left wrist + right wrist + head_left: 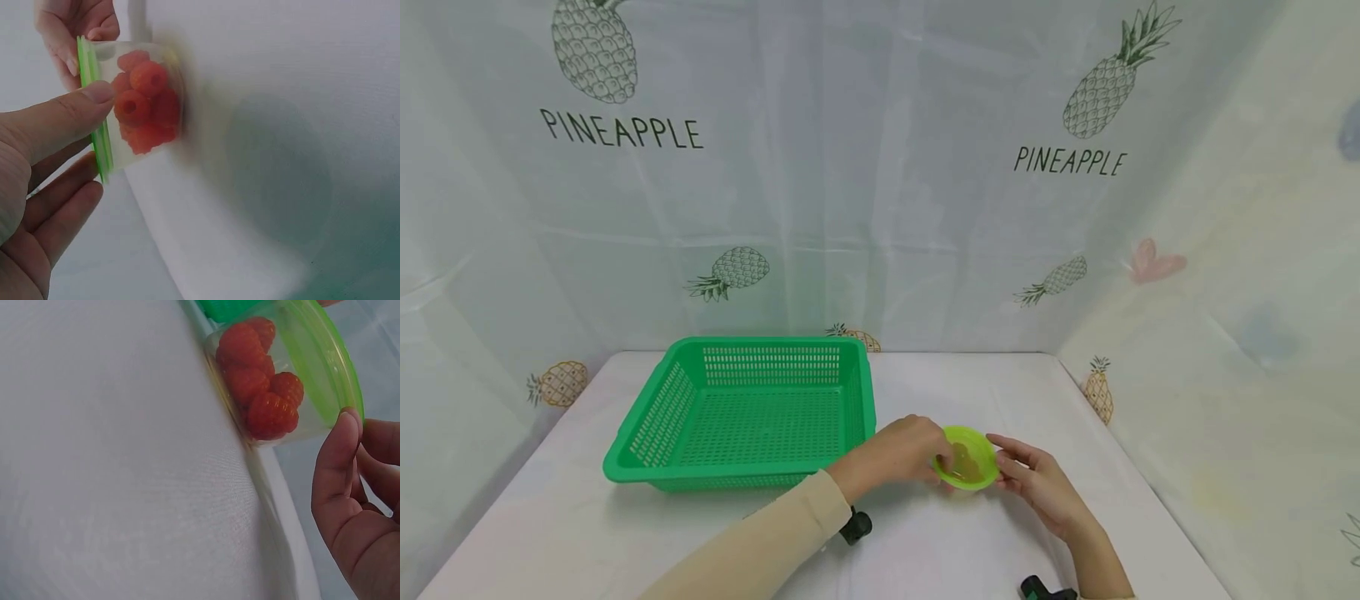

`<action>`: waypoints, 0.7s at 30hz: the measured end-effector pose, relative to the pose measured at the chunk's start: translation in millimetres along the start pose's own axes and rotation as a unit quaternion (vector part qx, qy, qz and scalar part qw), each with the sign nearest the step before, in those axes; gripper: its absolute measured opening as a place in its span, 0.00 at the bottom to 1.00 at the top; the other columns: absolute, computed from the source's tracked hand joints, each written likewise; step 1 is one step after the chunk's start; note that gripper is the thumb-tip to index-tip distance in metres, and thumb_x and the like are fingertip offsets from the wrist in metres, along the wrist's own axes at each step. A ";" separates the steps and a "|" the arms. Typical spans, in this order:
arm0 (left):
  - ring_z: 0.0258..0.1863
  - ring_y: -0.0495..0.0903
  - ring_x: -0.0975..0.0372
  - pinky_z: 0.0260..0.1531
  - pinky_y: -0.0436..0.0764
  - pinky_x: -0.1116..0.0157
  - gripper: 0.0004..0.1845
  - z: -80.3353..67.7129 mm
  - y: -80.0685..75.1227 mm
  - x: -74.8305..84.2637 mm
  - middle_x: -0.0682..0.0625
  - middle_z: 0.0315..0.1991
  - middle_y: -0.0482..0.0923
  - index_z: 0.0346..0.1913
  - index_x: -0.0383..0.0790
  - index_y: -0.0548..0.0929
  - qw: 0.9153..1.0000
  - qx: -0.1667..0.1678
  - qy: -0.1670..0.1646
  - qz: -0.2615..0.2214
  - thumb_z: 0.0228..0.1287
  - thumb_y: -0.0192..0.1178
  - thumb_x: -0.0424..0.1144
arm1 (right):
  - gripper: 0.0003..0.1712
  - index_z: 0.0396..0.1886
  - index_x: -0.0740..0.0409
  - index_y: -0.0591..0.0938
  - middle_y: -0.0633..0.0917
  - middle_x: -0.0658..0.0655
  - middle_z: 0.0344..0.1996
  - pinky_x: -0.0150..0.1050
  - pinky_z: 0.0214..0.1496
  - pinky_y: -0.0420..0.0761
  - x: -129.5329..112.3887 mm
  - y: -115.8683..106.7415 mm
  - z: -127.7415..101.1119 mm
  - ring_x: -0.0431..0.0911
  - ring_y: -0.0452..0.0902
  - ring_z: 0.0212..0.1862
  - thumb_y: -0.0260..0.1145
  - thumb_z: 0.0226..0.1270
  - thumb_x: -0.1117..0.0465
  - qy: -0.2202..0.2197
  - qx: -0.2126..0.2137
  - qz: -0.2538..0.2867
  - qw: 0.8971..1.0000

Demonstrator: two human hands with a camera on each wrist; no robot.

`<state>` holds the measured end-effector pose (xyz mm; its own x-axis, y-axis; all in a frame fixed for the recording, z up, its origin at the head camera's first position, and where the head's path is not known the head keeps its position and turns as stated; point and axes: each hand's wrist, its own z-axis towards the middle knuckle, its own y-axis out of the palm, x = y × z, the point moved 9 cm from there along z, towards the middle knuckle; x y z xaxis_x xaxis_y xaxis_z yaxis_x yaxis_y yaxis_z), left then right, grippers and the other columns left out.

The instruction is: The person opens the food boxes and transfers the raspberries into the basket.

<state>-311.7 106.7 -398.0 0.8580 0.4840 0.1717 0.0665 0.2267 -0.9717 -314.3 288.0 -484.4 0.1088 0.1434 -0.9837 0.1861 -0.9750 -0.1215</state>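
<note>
A small clear tub of red raspberries (967, 460) (147, 100) (262, 381) with a green lid (328, 359) stands on the white table (955, 542), just right of the basket. My left hand (928, 462) (99, 131) pinches the lid's rim, thumb on one face and fingers under it. From the other side my right hand (1003, 454) (353, 431) holds the rim, its thumb (337, 450) against the edge. In the wrist views the tub lies sideways against the white cloth.
An empty green mesh basket (752, 408) sits on the table's left half, close to my left wrist. Pineapple-print curtains (880, 167) wall the table at the back and right. Black wrist mounts (855, 527) show near the front edge.
</note>
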 end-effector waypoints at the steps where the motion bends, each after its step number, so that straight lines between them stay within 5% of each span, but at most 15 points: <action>1: 0.38 0.78 0.73 0.49 0.77 0.77 0.11 0.3 0.6 0.5 0.64 0.37 0.87 0.40 0.52 0.93 1.000 0.001 0.002 -0.005 0.54 0.84 0.40 | 0.33 0.80 0.69 0.66 0.79 0.60 0.52 0.35 0.50 0.87 0.4 -0.6 -0.2 0.43 0.82 0.43 0.62 0.82 0.62 0.002 -0.001 0.000 1.000; 7: 0.47 0.82 0.71 0.58 0.77 0.74 0.18 1.5 5.2 -2.2 0.63 0.46 0.89 0.50 0.52 0.93 1.000 0.006 -0.005 -0.006 0.56 0.83 0.39 | 0.34 0.80 0.69 0.65 0.80 0.59 0.52 0.34 0.50 0.87 -1.2 -0.3 -0.7 0.43 0.82 0.44 0.62 0.82 0.61 0.001 -0.008 0.004 1.000; 21: 0.48 0.83 0.71 0.57 0.76 0.76 0.22 6.0 10.5 0.7 0.63 0.48 0.89 0.54 0.50 0.92 1.000 -0.008 -0.002 0.019 0.56 0.83 0.45 | 0.34 0.81 0.69 0.64 0.80 0.55 0.50 0.35 0.50 0.86 0.5 -0.2 -0.9 0.42 0.82 0.44 0.61 0.83 0.61 0.005 -0.012 0.006 1.000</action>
<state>-313.5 114.4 -407.1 0.8585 0.4947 0.1350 0.0418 0.1949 -0.9799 -313.4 288.4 -484.7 0.1207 0.1327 -0.9838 0.2073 -0.9725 -0.1058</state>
